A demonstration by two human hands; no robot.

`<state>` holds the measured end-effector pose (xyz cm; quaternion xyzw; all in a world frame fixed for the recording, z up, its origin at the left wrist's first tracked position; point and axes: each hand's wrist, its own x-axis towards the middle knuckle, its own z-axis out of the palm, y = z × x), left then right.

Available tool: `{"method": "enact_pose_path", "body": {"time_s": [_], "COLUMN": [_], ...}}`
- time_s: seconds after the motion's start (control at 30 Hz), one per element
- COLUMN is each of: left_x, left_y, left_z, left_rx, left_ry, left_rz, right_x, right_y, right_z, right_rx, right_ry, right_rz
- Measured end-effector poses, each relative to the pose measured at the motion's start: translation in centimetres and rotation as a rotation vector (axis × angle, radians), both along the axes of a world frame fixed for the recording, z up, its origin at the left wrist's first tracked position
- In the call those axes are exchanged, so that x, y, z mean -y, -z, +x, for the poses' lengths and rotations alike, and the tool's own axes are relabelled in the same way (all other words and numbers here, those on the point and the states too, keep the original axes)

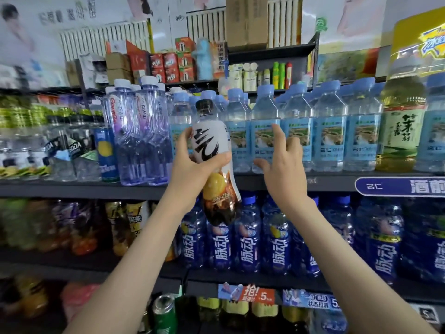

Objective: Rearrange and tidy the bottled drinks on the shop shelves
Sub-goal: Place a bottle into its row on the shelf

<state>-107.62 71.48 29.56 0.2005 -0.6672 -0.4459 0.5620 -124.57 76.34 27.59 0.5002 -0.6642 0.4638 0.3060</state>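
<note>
Blue water btls (330, 141) behind cola btl (212, 141)

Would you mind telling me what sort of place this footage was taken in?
Most likely a small convenience shop: dark metal shelves packed with rows of clear plastic water bottles with light-blue caps, paper price tags on the shelf edges, and a left hand holding a black-capped cola bottle.

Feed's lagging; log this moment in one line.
left hand: grips black-capped bottle | right hand: open, at light-blue water bottles | bottle not yet shelved
</note>
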Motion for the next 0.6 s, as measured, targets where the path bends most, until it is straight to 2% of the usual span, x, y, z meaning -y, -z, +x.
{"method": "enact_pose_path", "body": {"time_s": [0.1,0.2,0.27,0.33,0.43,0.6], "left_x": [-1.1,-2.1,-2.7,-3.2,-4.3,-4.6], "left_y": [1.3,3.5,5.5,7.8,11.7,17.7], "left_z": [0.4,1.8,3.0,4.6,7.3,14.3], "left_rx": [0.037,0.069,0.092,0.095,0.140,0.257], "left_ry": [0.019,0.014,0.000,-0.027,-0.069,-0.163], "left_rz": [0.036,0.101,0.159,0.238,0.315,0.459], "right_x": [-0.8,-3.4,-5.3,-6.5,-5.7,-3.9], "right_y": [0.0,1.7,4.1,7.0,11.8,17.5], "right_z": [0.7,3.2,5.5,7.7,11.0,17.2], "right_rx": [0.034,0.207,0.379,0.496,0.538,0.660], "right_ry": [-0.017,-0.347,-0.626,-0.820,-0.891,-0.936], "right_rz": [0.037,-0.013,0.141,0.383,0.589,0.750]}}
